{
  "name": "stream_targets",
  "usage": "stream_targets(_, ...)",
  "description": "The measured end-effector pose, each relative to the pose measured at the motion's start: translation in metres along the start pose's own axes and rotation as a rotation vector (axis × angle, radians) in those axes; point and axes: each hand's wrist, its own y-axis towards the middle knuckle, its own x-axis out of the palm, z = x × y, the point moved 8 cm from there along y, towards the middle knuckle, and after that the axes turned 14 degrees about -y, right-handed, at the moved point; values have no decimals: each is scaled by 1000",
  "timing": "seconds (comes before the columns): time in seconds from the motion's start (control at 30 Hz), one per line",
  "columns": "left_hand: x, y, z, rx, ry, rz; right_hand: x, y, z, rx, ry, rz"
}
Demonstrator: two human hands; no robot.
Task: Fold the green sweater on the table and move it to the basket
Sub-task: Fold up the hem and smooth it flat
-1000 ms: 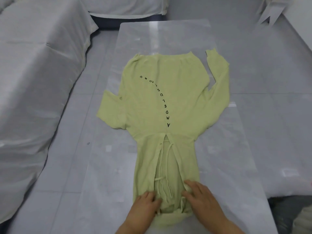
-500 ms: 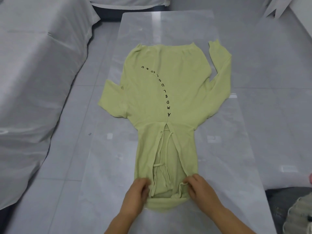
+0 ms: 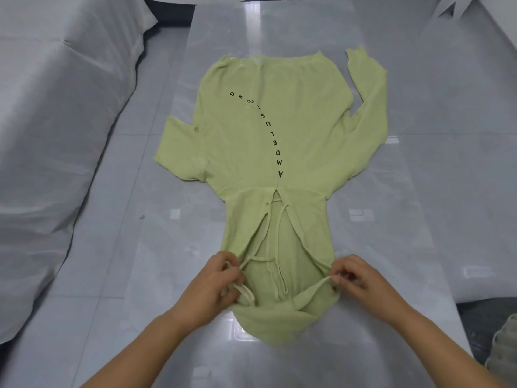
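Since half a second ago we see both hands pulled apart — they sat close together at the near opening, now the left hand (image 3: 215,287) is out at the left edge and the right hand (image 3: 361,281) at the right edge, and the slit between them gapes wider; the near hem has bunched into a fold toward us. Left hand fingers curled, pinching the left edge of the green sweater (image 3: 268,127) along with a loop of the tie cord (image 3: 275,247); right hand thumb and forefinger pressed together on the right edge of the opening, lifting it slightly. The sweater lies flat on the table (image 3: 391,219), hem far from us, curved black lettering (image 3: 264,127) running down its middle; right sleeve bent up alongside the body, left sleeve folded short. Table top is glossy, translucent white, with taped marks showing; grey tiled floor (image 3: 112,191) either side; white draped sheeting (image 3: 50,135) covers furniture at left; a ribbed pale object (image 3: 503,345) peeks in at lower right — we cannot tell what it is.
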Motion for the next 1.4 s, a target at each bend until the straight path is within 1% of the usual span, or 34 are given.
stream_targets(0.07,-16,-8,-11,-103,-199,131,-5,-1,4,37,5,2)
stream_targets(0.13,-27,-13,-24,-192,-312,236,2,-2,4,53,-20,-82)
stream_targets(0.17,-28,-14,-31,-233,-318,249,8,-2,4,55,-46,-143)
stream_targets(0.23,-23,-13,-39,-302,-281,181,23,-2,1,51,-129,-238)
stream_targets(0.27,-18,-12,-40,-311,-217,115,28,0,0,41,-176,-232)
stream_targets(0.33,-6,-9,-42,-318,-65,-7,25,6,-1,48,-199,-162)
stream_targets(0.37,-5,-8,-44,-334,-20,-14,22,7,-2,66,-176,-148)
stream_targets(0.4,-9,-5,-44,-347,-6,13,19,9,-3,86,-132,-131)
stream_targets(0.47,-16,0,-44,-375,-66,60,12,11,-6,93,-142,-85)
stream_targets(0.5,-18,3,-43,-389,-129,60,10,12,-12,66,-227,-44)
stream_targets(0.53,-18,4,-42,-400,-185,56,12,14,-20,1,-329,-3)
stream_targets(0.6,-19,6,-40,-403,-223,56,29,20,-43,-159,-505,9)
stream_targets(0.67,-19,6,-39,-411,-238,73,47,23,-59,-255,-573,0)
stream_targets(0.7,-19,5,-40,-432,-264,88,50,26,-61,-255,-580,-12)
stream_targets(0.77,-18,2,-43,-494,-334,119,50,28,-56,-216,-565,-21)
stream_targets(0.8,-16,1,-43,-521,-363,126,46,28,-55,-186,-510,-7)
stream_targets(0.87,-11,0,-41,-557,-407,134,33,30,-51,-52,-262,-21)
stream_targets(0.93,-11,0,-41,-583,-509,172,30,29,-41,113,-26,-121)
stream_targets(1.0,-15,0,-41,-598,-642,218,25,26,-31,224,98,-144)
stream_targets(1.03,-16,-1,-42,-609,-692,239,22,24,-26,258,109,-139)
stream_targets(1.1,-15,-3,-43,-643,-765,287,18,21,-11,319,4,-113)
stream_targets(1.17,-8,-7,-44,-688,-767,318,19,14,5,400,-54,-105)
stream_targets(1.23,-1,-12,-47,-710,-694,355,23,5,20,535,30,-128)
stream_targets(1.27,-1,-15,-48,-713,-658,395,25,3,23,568,69,-145)
stream_targets(1.33,-4,-20,-47,-695,-663,483,25,1,20,566,63,-158)
stream_targets(1.4,-3,-23,-42,-662,-734,542,16,4,7,454,-27,-83)
